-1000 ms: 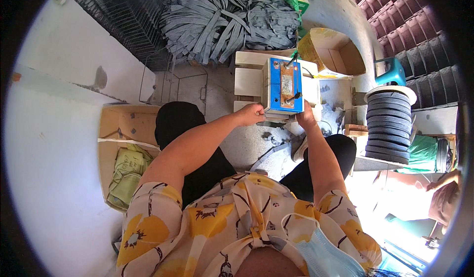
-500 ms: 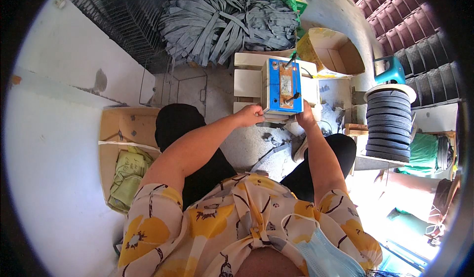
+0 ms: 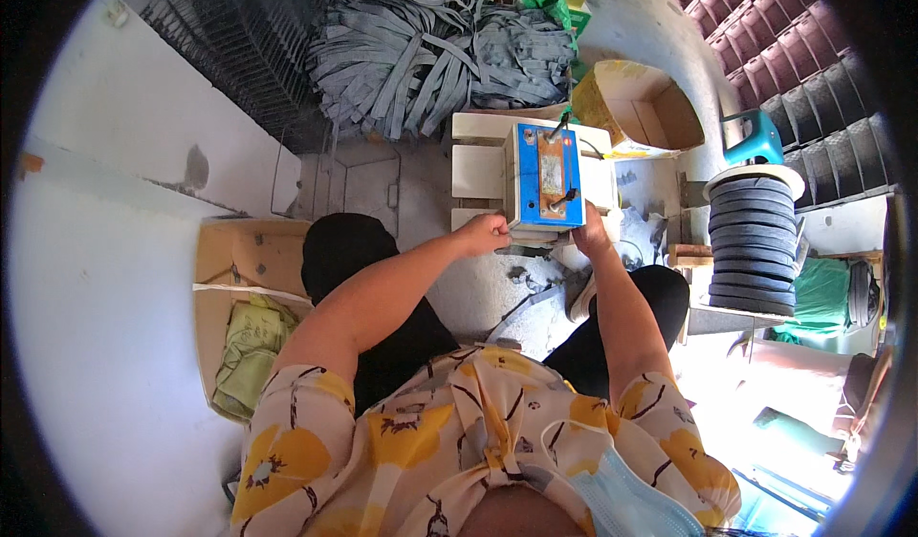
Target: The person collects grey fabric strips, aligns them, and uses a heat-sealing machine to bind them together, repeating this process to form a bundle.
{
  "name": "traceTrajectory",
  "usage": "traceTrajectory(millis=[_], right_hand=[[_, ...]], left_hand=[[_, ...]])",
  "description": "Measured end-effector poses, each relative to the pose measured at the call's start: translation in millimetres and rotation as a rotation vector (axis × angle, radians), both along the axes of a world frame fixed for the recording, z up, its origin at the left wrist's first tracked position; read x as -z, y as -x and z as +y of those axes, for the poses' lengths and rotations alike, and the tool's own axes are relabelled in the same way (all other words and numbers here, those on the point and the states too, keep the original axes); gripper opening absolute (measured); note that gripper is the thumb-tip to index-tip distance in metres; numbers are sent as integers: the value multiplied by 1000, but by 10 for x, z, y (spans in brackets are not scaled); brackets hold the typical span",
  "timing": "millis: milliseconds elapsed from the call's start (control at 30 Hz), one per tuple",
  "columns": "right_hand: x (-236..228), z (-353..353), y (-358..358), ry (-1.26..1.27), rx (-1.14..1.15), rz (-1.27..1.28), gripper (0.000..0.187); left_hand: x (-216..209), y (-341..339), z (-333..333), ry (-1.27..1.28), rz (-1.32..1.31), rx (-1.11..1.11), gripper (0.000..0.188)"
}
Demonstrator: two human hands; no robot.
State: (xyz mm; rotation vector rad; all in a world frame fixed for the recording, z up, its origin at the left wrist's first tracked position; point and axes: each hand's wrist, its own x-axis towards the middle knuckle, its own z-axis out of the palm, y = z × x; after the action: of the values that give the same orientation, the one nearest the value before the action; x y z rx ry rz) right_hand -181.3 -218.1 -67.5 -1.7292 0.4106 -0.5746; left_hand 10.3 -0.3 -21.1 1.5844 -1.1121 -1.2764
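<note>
A boxy machine with a blue top (image 3: pixel 573 166), a rusty metal plate and two black-handled levers sits on a white slatted stool (image 3: pixel 475 171) in front of me. My left hand (image 3: pixel 486 235) is closed in a pinch at the machine's near left corner. Whatever lies between those fingertips is too small to make out. By the near right corner is my right hand (image 3: pixel 592 234), its fingers bent in against the machine's near side. Their tips are partly hidden, and what they hold, if anything, does not show.
A large heap of grey straps (image 3: pixel 392 64) lies beyond the stool. An open cardboard box (image 3: pixel 674 116) stands to its right, near a spool of dark webbing (image 3: pixel 753 241). At my left, another cardboard box (image 3: pixel 215 260) contains a yellow-green bag (image 3: pixel 251 350). Dark scraps (image 3: pixel 521 277) lie on the floor.
The whole view has shifted slightly, so the stool and machine appear a little lower. Both hands keep nearly the same places at the machine's near corners.
</note>
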Motion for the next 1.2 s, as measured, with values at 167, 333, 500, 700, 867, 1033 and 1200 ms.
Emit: traceTrajectory(millis=[167, 333, 500, 700, 867, 1033, 1200], right_hand=[[-378, 19, 215, 36, 63, 123, 22], [-667, 250, 44, 339, -18, -56, 23], [-879, 235, 66, 186, -6, 46, 26], [-1088, 358, 40, 189, 39, 110, 31], [-737, 166, 58, 484, 73, -10, 31], [-578, 148, 163, 757, 146, 80, 35], [-662, 369, 220, -515, 495, 103, 32]], left_hand=[[-129, 94, -149, 47, -36, 49, 20], [74, -11, -12, 20, -71, 22, 20], [-64, 9, -120, -57, -47, 103, 20], [-185, -11, -71, -105, -26, 91, 19], [-287, -58, -26, -51, -56, 154, 15], [-612, -114, 127, -73, -174, 154, 14], [-955, -153, 355, 77, -203, 30, 14]])
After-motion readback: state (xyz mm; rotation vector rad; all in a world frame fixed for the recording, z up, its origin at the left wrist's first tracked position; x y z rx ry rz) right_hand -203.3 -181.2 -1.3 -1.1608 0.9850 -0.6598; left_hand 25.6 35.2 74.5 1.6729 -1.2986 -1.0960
